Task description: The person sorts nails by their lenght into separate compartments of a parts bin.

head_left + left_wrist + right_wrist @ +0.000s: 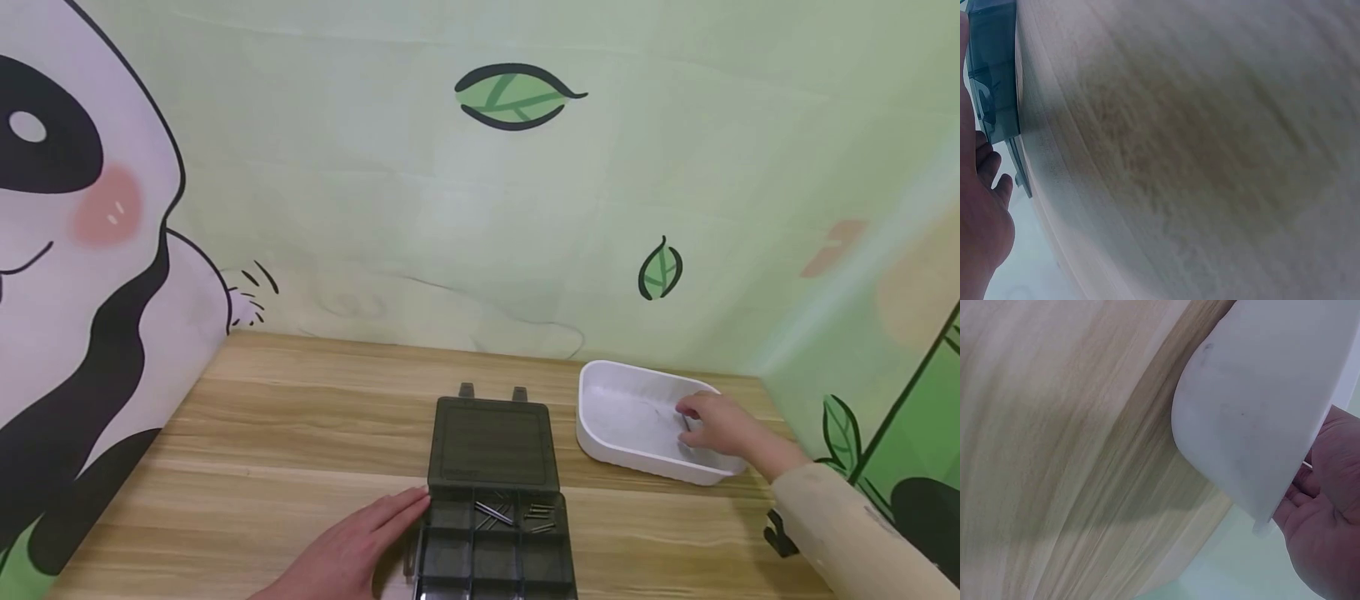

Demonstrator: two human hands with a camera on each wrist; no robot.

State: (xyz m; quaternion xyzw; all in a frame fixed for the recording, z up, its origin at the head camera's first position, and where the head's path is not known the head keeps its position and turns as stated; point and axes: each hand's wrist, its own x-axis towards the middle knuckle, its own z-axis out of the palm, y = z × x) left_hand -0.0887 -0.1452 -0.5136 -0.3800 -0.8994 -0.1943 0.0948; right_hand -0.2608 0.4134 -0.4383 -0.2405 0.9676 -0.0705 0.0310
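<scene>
A dark see-through compartment box (pixel 495 533) lies on the table with its lid (pixel 492 442) folded back. Thin metal screws (pixel 493 512) lie in its top middle compartment, and several shorter screws (pixel 540 512) in the top right one. My left hand (pixel 348 546) rests against the box's left side, its fingers fairly straight. Over at the right, my right hand (pixel 723 429) reaches into a white tray (pixel 600 446). Its thumb and forefinger are bent around a thin metal screw (pixel 686 423), partly covered by the hand. In the right wrist view, the tray wall hides the fingertips.
The wooden table (pixel 300 417) meets a printed cloth backdrop (pixel 375 208) at the back and sides. A small black object (pixel 780 533) is at the table's right, beside the right sleeve (pixel 847 508). Two latches (pixel 467 390) stick out from the lid's far edge.
</scene>
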